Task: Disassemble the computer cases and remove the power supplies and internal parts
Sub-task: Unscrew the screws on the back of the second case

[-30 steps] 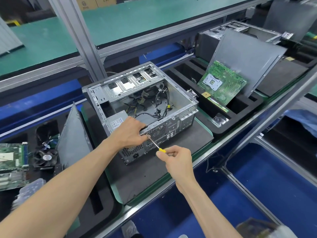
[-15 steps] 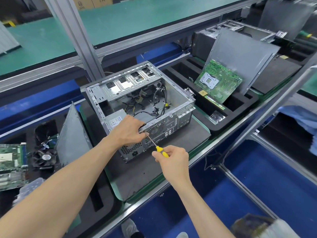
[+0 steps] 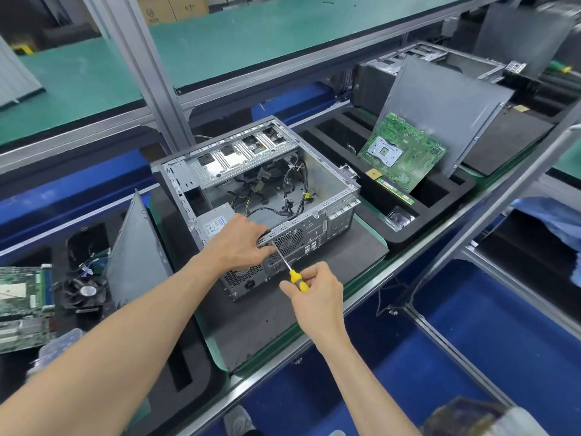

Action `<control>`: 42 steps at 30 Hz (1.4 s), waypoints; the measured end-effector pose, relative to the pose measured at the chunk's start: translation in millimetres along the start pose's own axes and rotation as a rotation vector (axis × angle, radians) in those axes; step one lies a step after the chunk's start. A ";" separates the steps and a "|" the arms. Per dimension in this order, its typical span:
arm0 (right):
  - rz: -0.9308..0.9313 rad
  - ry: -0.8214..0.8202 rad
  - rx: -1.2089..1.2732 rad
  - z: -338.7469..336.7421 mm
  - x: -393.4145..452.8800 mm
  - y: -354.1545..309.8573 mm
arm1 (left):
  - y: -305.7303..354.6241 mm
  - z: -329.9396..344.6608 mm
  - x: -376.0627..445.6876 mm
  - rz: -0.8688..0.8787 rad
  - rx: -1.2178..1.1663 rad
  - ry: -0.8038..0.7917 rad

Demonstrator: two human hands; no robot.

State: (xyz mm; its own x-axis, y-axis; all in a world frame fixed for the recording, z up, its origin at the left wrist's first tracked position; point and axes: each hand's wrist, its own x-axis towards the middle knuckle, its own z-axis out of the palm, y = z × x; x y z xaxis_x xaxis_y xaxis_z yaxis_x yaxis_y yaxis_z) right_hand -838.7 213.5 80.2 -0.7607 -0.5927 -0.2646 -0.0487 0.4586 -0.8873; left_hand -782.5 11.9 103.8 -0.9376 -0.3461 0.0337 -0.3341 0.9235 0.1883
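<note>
An open grey computer case lies on its side on a dark foam mat, with loose cables inside. The grey power supply sits in its near left corner. My left hand grips the case's near top rail above the rear fan grille. My right hand holds a yellow-handled screwdriver. Its shaft points up-left, and the tip meets the rear panel just below my left fingers.
A green motherboard leans on a grey side panel in a black foam tray at the right. Another side panel, a cooler fan and boards lie at the left. Aluminium frame posts stand behind.
My right hand has slid down the screwdriver, so more of the yellow handle shows. The left hand stays on the rail.
</note>
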 end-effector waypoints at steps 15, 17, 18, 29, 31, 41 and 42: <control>0.025 -0.205 0.117 1.8 -2.2 4.3 | -5.9 7.1 1.4 0.012 -0.035 0.008; 0.072 -0.229 0.142 0.5 -1.7 0.9 | -5.6 7.3 1.8 0.023 -0.033 0.015; 0.114 -0.251 0.187 -0.1 -2.3 -1.0 | -5.7 7.4 2.0 0.027 -0.026 0.017; 0.078 -0.143 0.127 -9.1 7.7 -3.9 | -7.1 9.3 1.6 0.035 -0.026 0.030; -0.077 -0.014 -0.070 -5.4 6.1 0.1 | -6.9 9.2 1.3 0.042 -0.034 0.039; 0.482 -0.632 0.711 -7.9 7.9 3.8 | -6.4 8.1 2.2 0.041 -0.015 0.016; 0.469 -0.643 0.725 -7.2 8.4 4.5 | -5.6 7.4 2.0 0.036 -0.008 0.014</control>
State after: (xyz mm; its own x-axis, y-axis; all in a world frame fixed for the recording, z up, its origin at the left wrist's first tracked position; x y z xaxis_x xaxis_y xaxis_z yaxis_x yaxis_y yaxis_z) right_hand -850.0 215.4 76.7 -0.1105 -0.7936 -0.5984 0.7154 0.3544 -0.6022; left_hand -783.2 7.3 95.6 -0.9476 -0.3148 0.0543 -0.2992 0.9341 0.1950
